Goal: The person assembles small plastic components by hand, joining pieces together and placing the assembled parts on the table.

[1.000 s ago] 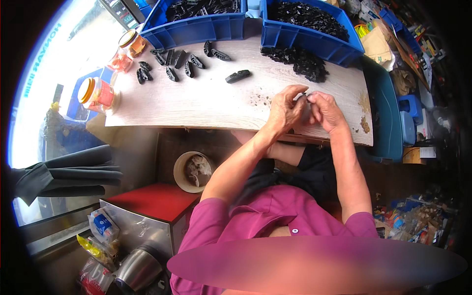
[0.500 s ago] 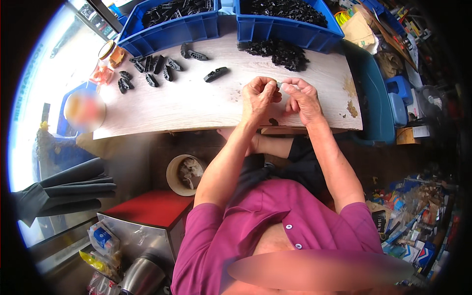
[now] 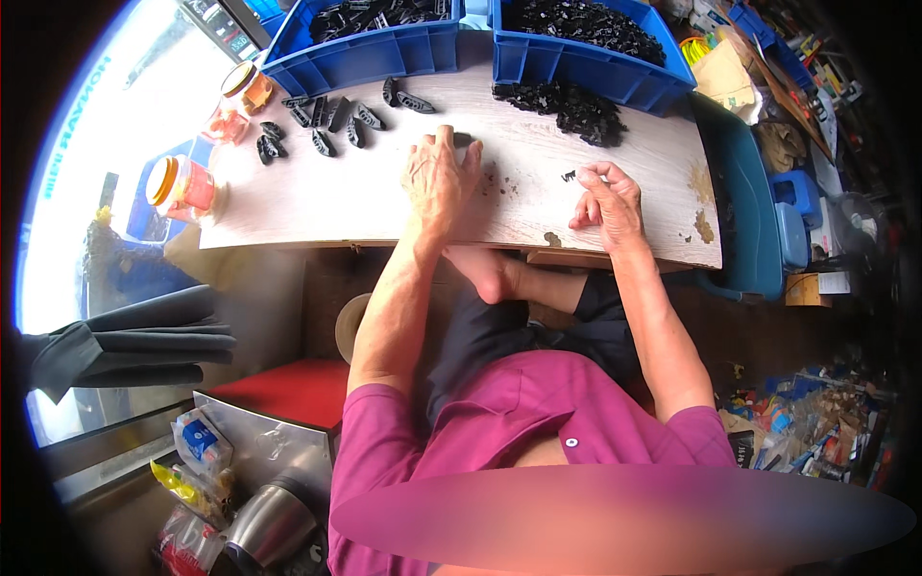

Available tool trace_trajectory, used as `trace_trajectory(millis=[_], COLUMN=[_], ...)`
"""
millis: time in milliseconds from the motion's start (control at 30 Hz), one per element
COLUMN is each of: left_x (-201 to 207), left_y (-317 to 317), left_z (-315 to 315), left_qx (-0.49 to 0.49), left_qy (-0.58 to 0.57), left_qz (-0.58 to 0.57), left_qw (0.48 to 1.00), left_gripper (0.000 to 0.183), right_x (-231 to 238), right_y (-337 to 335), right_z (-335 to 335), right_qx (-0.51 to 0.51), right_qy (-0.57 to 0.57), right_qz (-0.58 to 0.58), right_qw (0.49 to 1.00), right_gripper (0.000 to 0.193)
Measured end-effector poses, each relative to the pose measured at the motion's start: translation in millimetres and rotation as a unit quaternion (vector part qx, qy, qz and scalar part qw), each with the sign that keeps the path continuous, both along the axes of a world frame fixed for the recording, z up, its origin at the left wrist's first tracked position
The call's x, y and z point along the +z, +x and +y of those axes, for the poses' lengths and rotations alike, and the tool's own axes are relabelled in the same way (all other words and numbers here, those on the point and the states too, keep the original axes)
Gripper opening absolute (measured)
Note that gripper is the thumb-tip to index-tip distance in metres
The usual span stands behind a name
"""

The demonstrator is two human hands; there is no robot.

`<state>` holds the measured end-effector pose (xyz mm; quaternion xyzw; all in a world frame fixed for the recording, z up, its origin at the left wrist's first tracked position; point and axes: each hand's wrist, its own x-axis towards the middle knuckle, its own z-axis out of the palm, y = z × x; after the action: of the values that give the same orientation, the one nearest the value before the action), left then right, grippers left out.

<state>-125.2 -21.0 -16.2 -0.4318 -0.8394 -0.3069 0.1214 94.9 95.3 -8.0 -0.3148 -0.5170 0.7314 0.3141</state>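
Observation:
My left hand (image 3: pixel 440 182) reaches over the table, palm down with its fingers apart. Its fingertips are at a black plastic part (image 3: pixel 464 140), which they partly cover; a firm grip cannot be made out. To the right, my right hand (image 3: pixel 613 206) pinches a small, thin black plastic piece (image 3: pixel 569 177) that sticks out from thumb and forefinger. Several longish black plastic parts (image 3: pixel 356 132) lie in a loose group left of my left hand. Beyond my right hand is a heap of small black pieces (image 3: pixel 588 117).
Two blue crates (image 3: pixel 384 65) full of black parts stand along the table's far side. Jars with orange lids (image 3: pixel 182 184) are at the left edge. A teal bin (image 3: pixel 744 206) adjoins the table's right end. Dark stains mark the tabletop (image 3: pixel 336 206).
My hands were together over the table; they have parted. The left has moved left to the lone black part, while the right stays near its place with the small piece. The view has shifted slightly.

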Motion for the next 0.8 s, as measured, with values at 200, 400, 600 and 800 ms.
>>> trace_trajectory(millis=[200,400,600,800], left_x=[-1,-4,-23,4], left_y=[15,21,39,110], left_z=[-14,-16,-9,4], left_qx=[-0.083,-0.071,-0.150,-0.252], left_qy=[-0.008,0.054,0.154,0.266], left_qz=[0.029,0.025,-0.172,-0.685], left_qw=[0.996,0.996,0.961,0.630], left_gripper=[0.026,0.027,0.021,0.026], right_x=[-1,3,1,-5], right_y=[0,-1,-4,3], right_z=[-1,-5,-9,-9], right_qx=[-0.005,-0.028,-0.037,-0.032], right_qy=[0.001,-0.015,-0.021,-0.001], right_qz=[-0.004,-0.002,0.081,0.090], right_qw=[1.000,0.999,0.996,0.995], right_gripper=[0.016,0.015,0.015,0.013])
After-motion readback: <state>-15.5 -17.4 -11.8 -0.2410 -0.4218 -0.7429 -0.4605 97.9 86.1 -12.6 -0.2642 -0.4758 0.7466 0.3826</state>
